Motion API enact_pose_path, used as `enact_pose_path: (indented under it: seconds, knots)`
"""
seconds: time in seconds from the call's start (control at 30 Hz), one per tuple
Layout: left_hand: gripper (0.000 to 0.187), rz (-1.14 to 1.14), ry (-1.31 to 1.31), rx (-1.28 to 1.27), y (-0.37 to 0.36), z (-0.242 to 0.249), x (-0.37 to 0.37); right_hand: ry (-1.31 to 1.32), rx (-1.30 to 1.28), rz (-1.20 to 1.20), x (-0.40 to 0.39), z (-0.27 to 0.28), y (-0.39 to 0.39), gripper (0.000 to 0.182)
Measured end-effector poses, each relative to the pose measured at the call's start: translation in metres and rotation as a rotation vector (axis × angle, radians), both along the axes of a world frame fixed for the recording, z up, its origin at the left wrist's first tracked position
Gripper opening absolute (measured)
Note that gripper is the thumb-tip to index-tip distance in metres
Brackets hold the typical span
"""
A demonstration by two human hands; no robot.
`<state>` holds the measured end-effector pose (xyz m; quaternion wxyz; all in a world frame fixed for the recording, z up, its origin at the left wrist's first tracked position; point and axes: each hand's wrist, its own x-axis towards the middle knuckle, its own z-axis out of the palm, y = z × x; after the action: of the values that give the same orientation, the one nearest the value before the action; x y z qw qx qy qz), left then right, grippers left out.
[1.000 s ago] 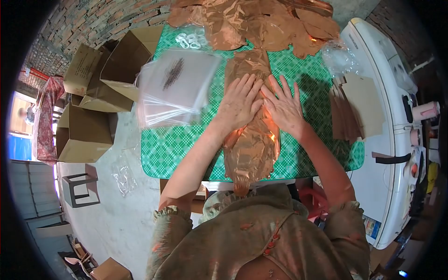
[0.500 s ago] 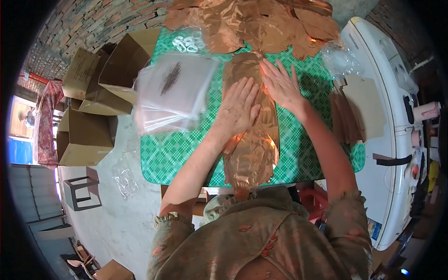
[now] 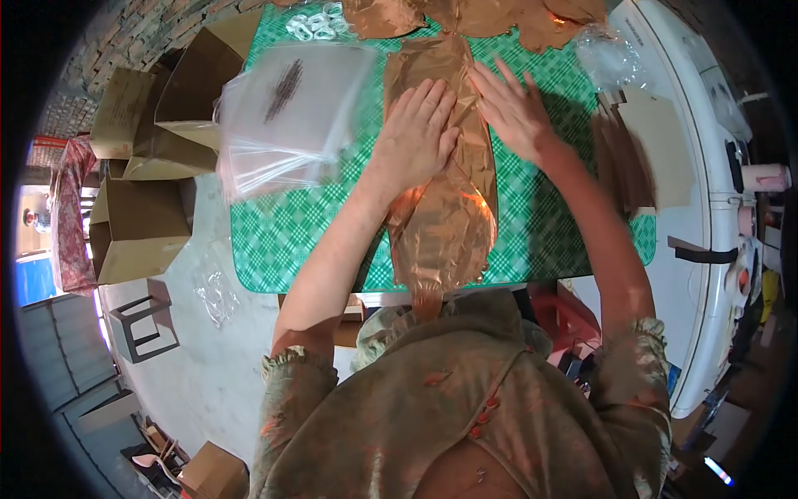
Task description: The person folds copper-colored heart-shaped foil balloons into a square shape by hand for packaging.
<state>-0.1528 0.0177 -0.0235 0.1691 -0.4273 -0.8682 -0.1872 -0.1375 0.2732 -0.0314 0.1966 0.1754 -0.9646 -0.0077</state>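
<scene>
A flat, copper-coloured foil balloon (image 3: 440,241), creased and shiny, lies lengthwise on the green checked tablecloth (image 3: 324,237). Its narrow tail hangs over the table's near edge. My left hand (image 3: 416,133) lies palm down on the foil, fingers stretched out and pointing away from me. Along the foil's right edge rests my right hand (image 3: 514,112), also flat, with its fingers spread. Neither hand grips anything. More copper foil balloons (image 3: 490,18) are heaped at the far side of the table, partly cut off by the frame.
Left of the foil is a stack of clear plastic bags (image 3: 295,108), with white rings (image 3: 317,23) behind it. Brown cardboard pieces (image 3: 648,150) and a crumpled clear bag (image 3: 611,56) lie right, beside a white appliance (image 3: 694,320). Open cartons (image 3: 145,224) stand left.
The view has tipped so that the table sits higher in the frame. Both hands remain flat on the foil, with the right one shifted slightly outward along its edge.
</scene>
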Motion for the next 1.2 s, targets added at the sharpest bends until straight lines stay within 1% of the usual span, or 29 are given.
enact_pose_path:
  seconds: [0.07,0.17,0.27,0.33,0.43,0.73,1.07,1.2]
  knots:
    - [0.057,-0.002,-0.013,0.025,-0.001,0.000,0.000,0.037,-0.071,0.071,0.034,0.004,0.000,0.055]
    - [0.058,-0.004,-0.029,0.040,-0.001,-0.002,-0.001,-0.076,-0.082,0.026,0.063,0.018,-0.011,0.055]
    - [0.057,-0.013,-0.012,0.070,0.000,-0.002,-0.003,-0.083,-0.072,0.023,0.079,0.022,-0.019,0.056]
    - [0.055,-0.025,0.021,0.103,0.000,-0.003,-0.004,-0.079,-0.062,0.039,0.083,0.022,-0.023,0.057]
    - [0.058,-0.020,-0.074,0.073,-0.001,0.001,-0.003,-0.069,-0.063,0.052,0.086,0.022,-0.029,0.057]
    - [0.058,-0.036,-0.147,0.146,-0.003,0.003,-0.004,-0.067,-0.065,0.049,0.090,0.021,-0.037,0.058]
    - [0.055,-0.005,-0.042,0.042,0.001,0.000,-0.003,-0.015,0.006,0.062,0.091,0.023,-0.039,0.059]
    - [0.053,0.002,-0.028,0.043,0.000,0.001,-0.001,-0.073,-0.035,0.043,0.095,0.021,-0.043,0.062]
